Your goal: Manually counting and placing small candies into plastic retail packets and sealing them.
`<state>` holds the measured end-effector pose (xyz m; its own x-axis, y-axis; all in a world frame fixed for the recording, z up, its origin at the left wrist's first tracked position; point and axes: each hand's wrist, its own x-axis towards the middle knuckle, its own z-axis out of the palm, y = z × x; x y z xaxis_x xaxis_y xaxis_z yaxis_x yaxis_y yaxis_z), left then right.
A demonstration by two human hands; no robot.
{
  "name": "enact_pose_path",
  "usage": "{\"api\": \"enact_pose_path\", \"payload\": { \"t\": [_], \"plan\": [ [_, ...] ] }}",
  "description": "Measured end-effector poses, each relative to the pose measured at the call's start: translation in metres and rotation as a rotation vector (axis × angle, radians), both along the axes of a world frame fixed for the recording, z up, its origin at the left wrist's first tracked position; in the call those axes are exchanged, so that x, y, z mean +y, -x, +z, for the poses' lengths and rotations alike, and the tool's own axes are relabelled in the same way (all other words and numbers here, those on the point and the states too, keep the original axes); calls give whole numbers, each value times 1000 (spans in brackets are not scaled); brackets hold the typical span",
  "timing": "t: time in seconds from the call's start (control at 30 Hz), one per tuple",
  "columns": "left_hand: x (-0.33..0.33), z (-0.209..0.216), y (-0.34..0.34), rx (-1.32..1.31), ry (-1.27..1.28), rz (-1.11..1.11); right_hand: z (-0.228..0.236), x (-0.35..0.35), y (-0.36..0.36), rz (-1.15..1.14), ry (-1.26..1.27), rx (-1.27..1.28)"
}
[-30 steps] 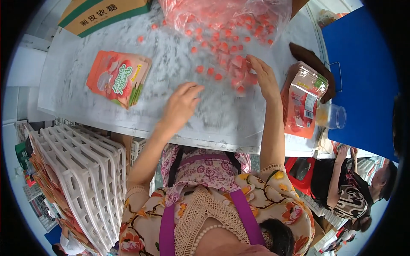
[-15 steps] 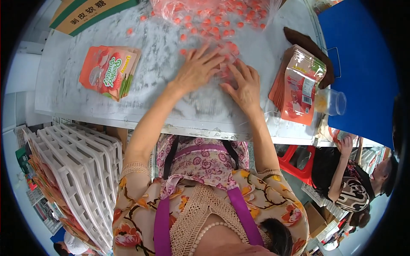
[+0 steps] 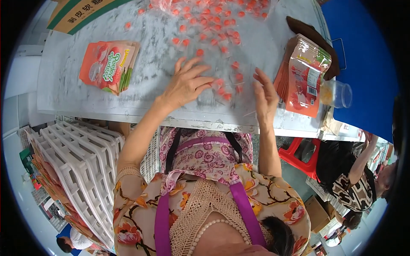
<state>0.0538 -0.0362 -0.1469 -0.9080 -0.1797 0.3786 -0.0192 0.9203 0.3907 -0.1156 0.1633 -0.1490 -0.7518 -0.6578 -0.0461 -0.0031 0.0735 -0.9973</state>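
Small red-orange candies in clear wrappers [image 3: 224, 90] lie loosely on the table between my hands. My left hand [image 3: 186, 83] is open on their left, palm down, its fingers apart and its fingertips beside the nearest ones. On their right, my right hand [image 3: 265, 97] is raised edge-on and open, with nothing visible in it. It is close to a stack of red printed pouches [image 3: 301, 79]. Farther back, a larger spread of wrapped candies [image 3: 209, 25] reaches toward a clear plastic bag [image 3: 256, 9]. Another pile of pouches [image 3: 106, 66] lies to the left.
The pale, scuffed table [image 3: 153, 77] ends just in front of me. A green and tan carton [image 3: 87, 12] stands at the back left. On the right are a clear jar [image 3: 341, 94], a dark brown strip [image 3: 301, 26] and a blue panel [image 3: 363, 64]. White crates [image 3: 81, 166] stack below left; a co-worker [image 3: 356, 183] is at right.
My hands have moved apart, the right one farther right and turned edge-on. Several candies that were under my fingers now lie uncovered and spread between them.
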Motion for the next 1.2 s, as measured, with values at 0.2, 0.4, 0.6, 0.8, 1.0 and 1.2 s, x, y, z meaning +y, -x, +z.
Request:
{"api": "enact_pose_path", "payload": {
  "t": [0.2,0.4,0.6,0.8,1.0,1.2],
  "plan": [
    [18,6,-2,24,-61,123,-3,7,22,99,-145,543],
    [36,17,1,-60,-57,154,1,-12,17,307,-154,834],
    [37,24,4,-219,3,134,-3,-5,18,251,-156,885],
    [36,26,5,-184,-51,125,-1,1,15,219,-187,863],
    [24,32,17,-469,-77,64,2,1,11,268,-175,858],
    [41,28,1,-363,-52,20,9,9,12,370,-206,765]
  ]
}}
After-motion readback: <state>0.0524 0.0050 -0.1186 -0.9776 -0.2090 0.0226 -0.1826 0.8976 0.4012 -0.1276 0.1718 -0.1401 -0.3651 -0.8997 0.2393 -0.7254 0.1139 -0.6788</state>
